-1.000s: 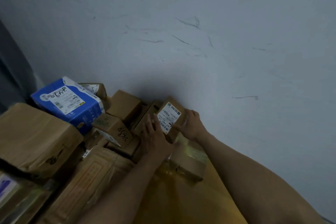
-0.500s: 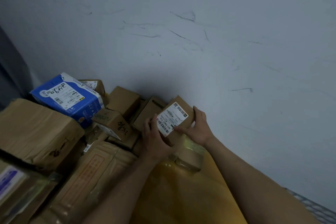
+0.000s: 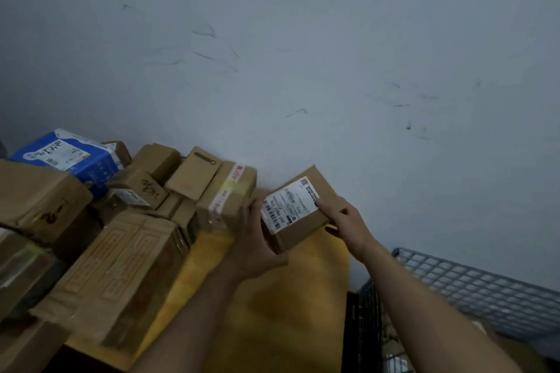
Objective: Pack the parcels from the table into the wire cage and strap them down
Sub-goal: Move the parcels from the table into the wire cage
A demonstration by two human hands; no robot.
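A small brown cardboard parcel (image 3: 300, 212) with a white shipping label is held between both hands, lifted above a yellow-topped table (image 3: 272, 306). My left hand (image 3: 257, 239) cups its lower left side. My right hand (image 3: 345, 221) grips its right edge with a finger on the label. A heap of other cardboard parcels (image 3: 127, 266) covers the table's left half. The wire cage (image 3: 472, 285) shows its grey mesh at the lower right, past the table's right edge.
A blue and white box (image 3: 66, 157) lies at the back left of the heap. A taped brown box (image 3: 227, 194) stands just left of my left hand. A scuffed grey wall (image 3: 303, 54) rises directly behind the table.
Both hands have lifted the labelled parcel out of the heap and carried it to the right. The view swung right, bringing the wire cage into sight.
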